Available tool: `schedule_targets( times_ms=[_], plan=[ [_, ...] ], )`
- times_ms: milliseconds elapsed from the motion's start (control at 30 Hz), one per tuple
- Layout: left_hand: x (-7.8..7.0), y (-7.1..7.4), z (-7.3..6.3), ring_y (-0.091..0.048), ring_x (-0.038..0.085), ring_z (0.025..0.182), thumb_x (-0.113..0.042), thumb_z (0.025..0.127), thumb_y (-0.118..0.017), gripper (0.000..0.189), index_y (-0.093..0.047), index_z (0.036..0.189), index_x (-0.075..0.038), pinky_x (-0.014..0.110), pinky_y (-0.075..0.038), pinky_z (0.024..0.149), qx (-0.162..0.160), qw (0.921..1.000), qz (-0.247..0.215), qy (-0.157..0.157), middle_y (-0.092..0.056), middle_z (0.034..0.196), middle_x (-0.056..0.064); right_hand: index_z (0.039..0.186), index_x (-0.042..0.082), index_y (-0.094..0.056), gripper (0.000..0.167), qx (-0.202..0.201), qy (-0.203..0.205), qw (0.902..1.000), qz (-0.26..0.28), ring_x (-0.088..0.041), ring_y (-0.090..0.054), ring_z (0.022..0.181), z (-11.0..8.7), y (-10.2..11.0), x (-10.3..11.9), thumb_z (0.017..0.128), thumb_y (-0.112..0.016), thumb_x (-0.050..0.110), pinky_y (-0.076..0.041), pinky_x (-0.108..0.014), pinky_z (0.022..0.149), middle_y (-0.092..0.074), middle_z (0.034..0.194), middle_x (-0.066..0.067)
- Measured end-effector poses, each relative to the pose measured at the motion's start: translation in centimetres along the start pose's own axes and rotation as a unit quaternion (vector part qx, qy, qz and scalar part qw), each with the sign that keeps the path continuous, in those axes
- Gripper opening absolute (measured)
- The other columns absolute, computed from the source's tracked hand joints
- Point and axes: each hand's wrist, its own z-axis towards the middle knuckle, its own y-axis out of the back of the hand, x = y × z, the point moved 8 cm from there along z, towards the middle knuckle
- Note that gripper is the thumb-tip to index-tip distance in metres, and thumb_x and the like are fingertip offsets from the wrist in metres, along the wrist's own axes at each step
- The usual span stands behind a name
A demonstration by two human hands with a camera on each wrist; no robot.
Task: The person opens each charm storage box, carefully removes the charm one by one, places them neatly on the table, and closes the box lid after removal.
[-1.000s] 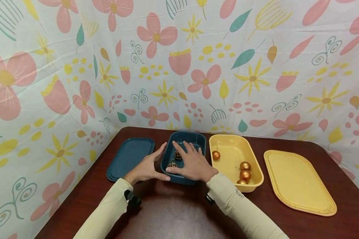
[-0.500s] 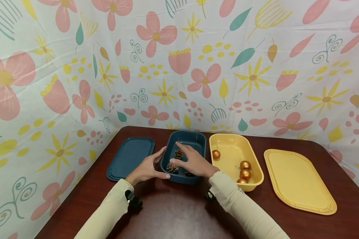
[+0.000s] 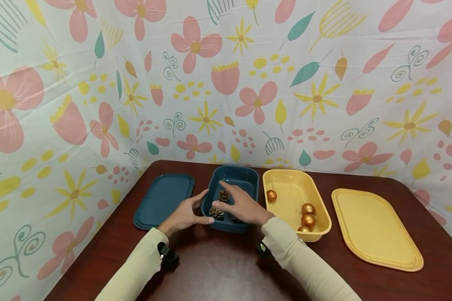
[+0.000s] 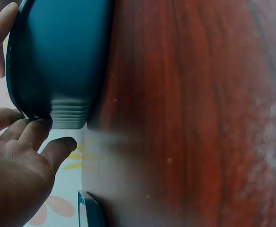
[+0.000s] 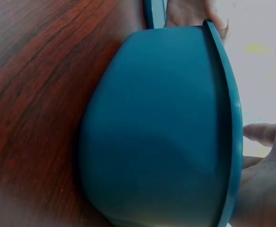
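Note:
A blue bin [image 3: 231,227] with several pine cones stands on the table. One pine cone [image 3: 224,195] lies mid-bin, another [image 3: 216,212] nearer the front. Part of a further pine cone shows below my right hand. My left hand [image 3: 184,215] rests along the bin's left side, thumb at the front corner; in the left wrist view its fingers [image 4: 33,132] touch the bin under its rim. My right hand [image 3: 246,206] reaches over the bin's right rim, thumb and index finger spread above the pine cones, the other fingers hidden from the head camera.
A blue lid [image 3: 165,200] lies left of the bin. To the right, a yellow bin [image 3: 286,209] contains several gold balls [image 3: 308,220], with a yellow lid [image 3: 376,230] beyond it. A flower-print cloth [image 3: 256,83] hangs behind the dark wooden table [image 3: 218,267].
My right hand has drawn back and its spread fingers have come closer together, uncovering more of the pine cones. My left hand has stayed at the blue bin's side.

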Motion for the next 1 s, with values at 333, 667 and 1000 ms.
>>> schedule_targets(
  times_ms=[333,667,1000],
  plan=[
    [0.2,0.1,0.0,-0.035,0.030,0.151,-0.041,0.082,-0.082,0.101,-0.022,0.162,-0.023,0.055,-0.038,0.117,-0.009,0.9999,0.000,0.008,-0.025,0.167,0.005,0.158,0.019,-0.035,0.079,0.002,0.005,1.0000,-0.005,-0.032,-0.041,0.146,0.4,-0.6,0.1,0.095,-0.055,0.063,-0.040,-0.058,0.114,-0.039,0.161,-0.009],
    [0.3,0.1,-0.1,-0.034,0.031,0.152,-0.039,0.082,-0.083,0.100,-0.023,0.161,-0.026,0.056,-0.037,0.118,-0.012,0.9998,-0.010,0.010,-0.022,0.168,0.002,0.146,0.005,-0.052,0.058,-0.006,0.052,0.9969,-0.058,-0.034,-0.059,0.127,1.1,-1.4,0.3,0.098,-0.065,0.036,-0.050,-0.053,0.104,-0.053,0.148,-0.016],
    [0.3,0.1,-0.2,-0.034,0.032,0.151,-0.041,0.081,-0.083,0.100,-0.024,0.161,-0.027,0.056,-0.037,0.117,-0.016,0.9997,-0.014,0.013,-0.022,0.169,0.002,0.138,0.001,-0.059,0.050,0.028,0.070,0.9965,-0.035,-0.034,-0.069,0.112,1.7,-2.3,0.7,0.092,-0.073,0.017,-0.057,-0.049,0.093,-0.063,0.136,-0.019]
  ],
)
